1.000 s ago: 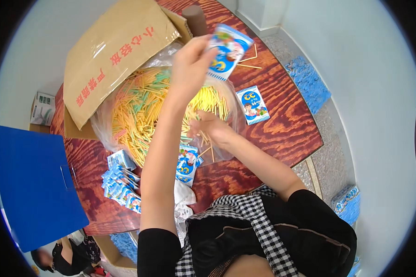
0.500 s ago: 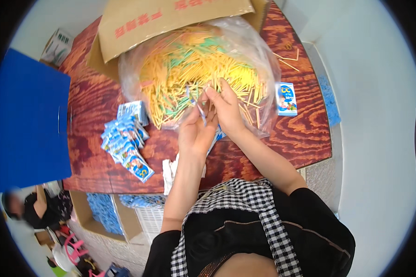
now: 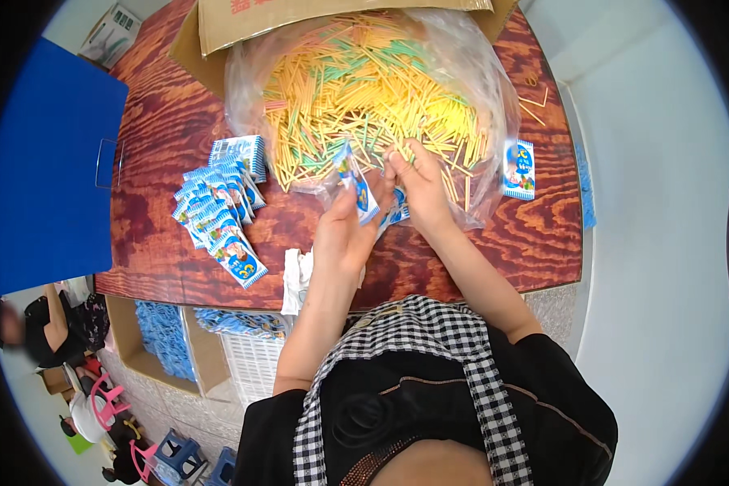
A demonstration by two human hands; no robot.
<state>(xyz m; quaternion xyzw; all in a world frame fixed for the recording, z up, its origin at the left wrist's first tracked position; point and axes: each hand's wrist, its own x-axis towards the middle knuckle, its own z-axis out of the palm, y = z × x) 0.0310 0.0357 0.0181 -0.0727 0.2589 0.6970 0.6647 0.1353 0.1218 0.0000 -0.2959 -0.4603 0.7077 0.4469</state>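
Observation:
My left hand [image 3: 344,231] is closed around a small blue-and-white packet [image 3: 356,185], tilted upright between thumb and fingers. Close beside it, my right hand [image 3: 423,182] has its thumb and fingertips pinched together at the near edge of a heap of thin yellow, green and pink sticks [image 3: 364,81]. What those fingertips hold is too small to tell apart from the sticks behind. The heap lies in a clear plastic bag [image 3: 498,105] spread from a cardboard box [image 3: 340,23]. Another blue packet [image 3: 396,209] shows partly behind my hands.
Overlapping blue packets [image 3: 223,215] lie to the left on the red wood-grain table [image 3: 494,255]. A single packet [image 3: 519,170] and loose sticks [image 3: 533,110] are at the right. White cloth [image 3: 297,275] sits at the near edge. A blue panel [image 3: 53,170] stands left; people are beyond.
The packet in my left hand has turned from edge-on to show its printed face. My right hand remains pinched beside it. The whole view has shifted slightly.

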